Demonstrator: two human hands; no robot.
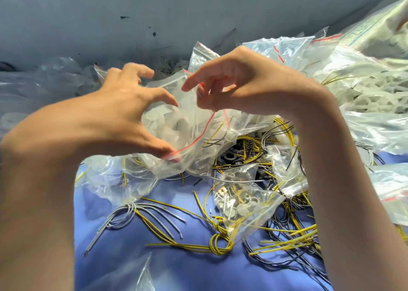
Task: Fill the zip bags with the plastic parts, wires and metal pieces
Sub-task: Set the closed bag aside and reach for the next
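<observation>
Grey wall rises behind a blue counter (176, 268) strewn with loose stock, and over its middle both hands hold one zip bag (189, 127), already bulging with pale plastic parts. The left hand (123, 114) has its thumb pressed on the lower end of the bag's red seal strip (198, 139), its fingers curled round the far side. The right hand (242, 87) seems to pinch the upper end of that strip, forefinger stretched out; how firm that grip is cannot be told. The strip runs slantwise between the two grips, low on the left and high on the right, so the mouth probably has to be pulled apart or pressed closed along that line. Both hands are on the bag, neither nearer. Just below lie black rings (229, 157), yellow wires (220, 244), grey wires (132, 213) and a bag of metal pieces (242, 204), near the right wrist. A heap of filled bags (364, 87) crowds the right side, and nothing blocks the held bag.
</observation>
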